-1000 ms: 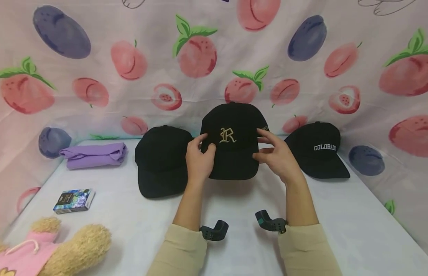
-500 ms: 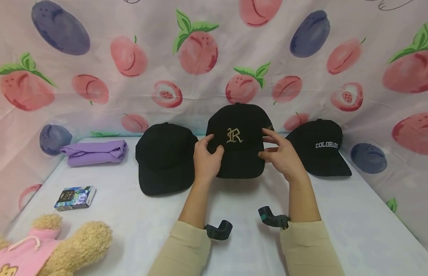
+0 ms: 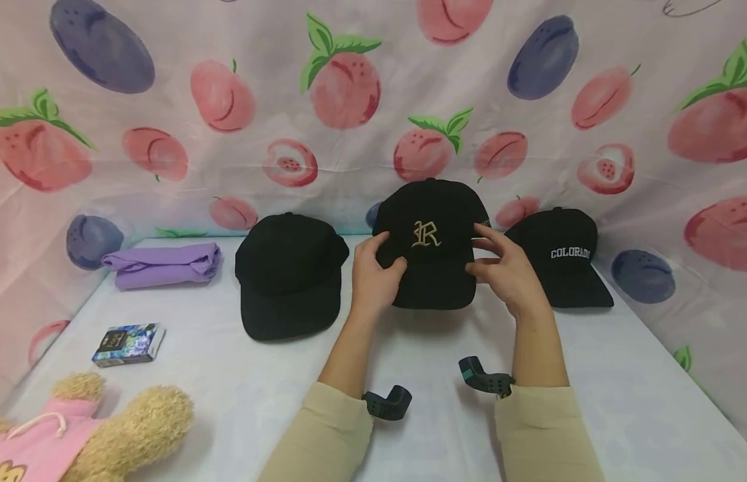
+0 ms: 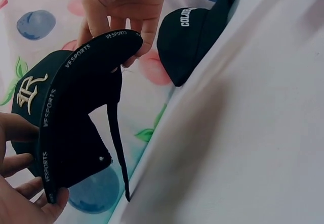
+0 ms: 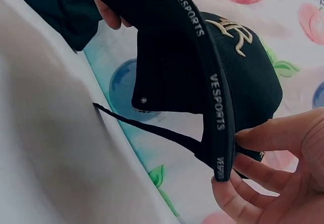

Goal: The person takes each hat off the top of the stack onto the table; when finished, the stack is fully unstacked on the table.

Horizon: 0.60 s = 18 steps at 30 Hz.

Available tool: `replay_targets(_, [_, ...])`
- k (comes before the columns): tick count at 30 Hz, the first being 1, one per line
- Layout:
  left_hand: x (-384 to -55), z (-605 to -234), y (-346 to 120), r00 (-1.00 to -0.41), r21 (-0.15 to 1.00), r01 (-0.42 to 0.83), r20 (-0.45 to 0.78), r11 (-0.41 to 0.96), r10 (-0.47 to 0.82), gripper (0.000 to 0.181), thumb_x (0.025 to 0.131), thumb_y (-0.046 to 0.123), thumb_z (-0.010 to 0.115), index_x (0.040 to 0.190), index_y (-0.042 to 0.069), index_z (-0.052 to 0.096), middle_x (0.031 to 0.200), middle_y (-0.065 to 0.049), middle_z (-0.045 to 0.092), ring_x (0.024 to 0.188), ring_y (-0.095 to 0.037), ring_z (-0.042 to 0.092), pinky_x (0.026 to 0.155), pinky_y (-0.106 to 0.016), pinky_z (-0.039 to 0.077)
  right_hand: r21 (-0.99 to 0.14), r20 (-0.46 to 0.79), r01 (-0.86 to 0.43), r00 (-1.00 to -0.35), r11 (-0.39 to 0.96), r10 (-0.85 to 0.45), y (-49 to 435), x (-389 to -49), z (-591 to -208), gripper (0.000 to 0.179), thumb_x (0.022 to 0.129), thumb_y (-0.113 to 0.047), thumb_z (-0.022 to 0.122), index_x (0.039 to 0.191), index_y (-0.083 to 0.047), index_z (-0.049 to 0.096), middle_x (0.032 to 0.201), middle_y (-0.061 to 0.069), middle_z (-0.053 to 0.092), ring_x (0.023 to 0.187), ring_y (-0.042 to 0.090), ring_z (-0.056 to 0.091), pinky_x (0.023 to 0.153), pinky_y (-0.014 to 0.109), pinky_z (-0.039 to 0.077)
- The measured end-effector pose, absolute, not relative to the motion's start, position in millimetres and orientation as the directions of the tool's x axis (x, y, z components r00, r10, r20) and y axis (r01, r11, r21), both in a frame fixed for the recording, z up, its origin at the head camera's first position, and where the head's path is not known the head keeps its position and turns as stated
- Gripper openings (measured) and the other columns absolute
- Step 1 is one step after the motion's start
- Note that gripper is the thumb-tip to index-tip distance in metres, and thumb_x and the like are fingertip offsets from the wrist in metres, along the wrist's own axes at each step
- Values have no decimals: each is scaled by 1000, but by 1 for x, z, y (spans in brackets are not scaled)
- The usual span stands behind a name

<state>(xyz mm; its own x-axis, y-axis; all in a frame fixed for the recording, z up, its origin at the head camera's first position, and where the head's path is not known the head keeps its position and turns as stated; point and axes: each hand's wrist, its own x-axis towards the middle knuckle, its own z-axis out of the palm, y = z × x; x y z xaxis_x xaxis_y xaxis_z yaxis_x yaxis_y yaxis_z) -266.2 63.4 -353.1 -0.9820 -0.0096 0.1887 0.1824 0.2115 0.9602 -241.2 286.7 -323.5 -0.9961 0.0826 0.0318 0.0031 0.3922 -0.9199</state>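
Observation:
Both hands hold a black baseball cap (image 3: 432, 274) with a gold R on its front, raised a little over the table with its brim toward me. My left hand (image 3: 376, 278) pinches the brim's left side, and my right hand (image 3: 506, 271) pinches the right side. "VESPORTS" lettering runs along the brim's edge (image 4: 49, 107) in the left wrist view. A loose strap (image 5: 147, 128) hangs from the back of the cap, its tip close to the table. To the left sits a plain black cap (image 3: 289, 281); to the right, partly behind my right hand, a black COLORADO cap (image 3: 563, 268).
On the white table (image 3: 229, 402), a folded purple cloth (image 3: 162, 266) lies at the back left. Nearer are a small patterned box (image 3: 128, 344) and a plush toy (image 3: 150, 428) in pink clothing. A fruit-print curtain (image 3: 349, 161) hangs close behind the caps.
Both hands have carried the R cap to the right, away from the plain cap and closer to the COLORADO cap. The plain cap's right side is now uncovered.

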Motion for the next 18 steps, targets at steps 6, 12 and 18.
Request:
replay_targets(6, [-266,-356,70,-980,956,199,195,214,38,61,90,12,69,149,8,55,156,-17,43,144,-34,44,119,-51,38,-920,29,18,-993,391,115,294,-242,-325,79,95,0,62,164,-25,33,161,17,43,119,28,58,77,14,55])
replay_targets(12, [-265,-361,79,-979,958,199,188,205,72,64,89,11,70,150,6,52,158,-19,40,147,-35,41,122,-52,35,-913,31,39,-986,405,165,298,-242,-329,75,97,-3,62,163,-25,34,160,16,45,121,28,57,79,14,53])
replay_targets(18, [-266,-365,90,-982,960,183,169,213,82,65,90,12,71,151,7,51,159,-18,39,148,-35,40,122,-51,35,-917,36,55,-975,395,220,300,-241,-331,74,97,-4,63,163,-23,35,160,19,44,134,36,53,93,30,50])
